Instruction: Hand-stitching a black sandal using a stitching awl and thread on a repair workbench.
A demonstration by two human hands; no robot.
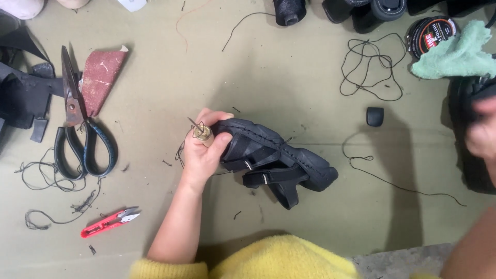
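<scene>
Sandal (276,160) lay on its side near the middle of the olive work mat (289,77), black, chunky sole facing up, straps and buckles toward the person. Left hand (204,147) was curled around the heel end, thumb and fingers also pinching a wooden-handled awl (202,133) with its needle poking up past the knuckles. Black thread (330,144) ran taut from the sole seam out to the right. Right hand (483,135) was far off at the frame edge, blurred; couldn't tell if it was clenched or spread, or whether it held the thread end.

My read on doing this stitch well: keep the heel clamped firm so the sole doesn't roll, pull the thread straight along the seam line with even tension, keep the awl tip pointed away from the fingers.

Nearby: large scissors (77,134) and a sandpaper piece (102,77) on the left, red thread snips (109,222) lower left, loose thread tangle (369,67) upper right, polish tin (431,35) under a green cloth (457,51), thread spool (289,10) at the top.

Hard to make out: where the thread entered the sole, the stitch holes, whatever dark item sat behind the right hand. Top-edge objects were cut off.
</scene>
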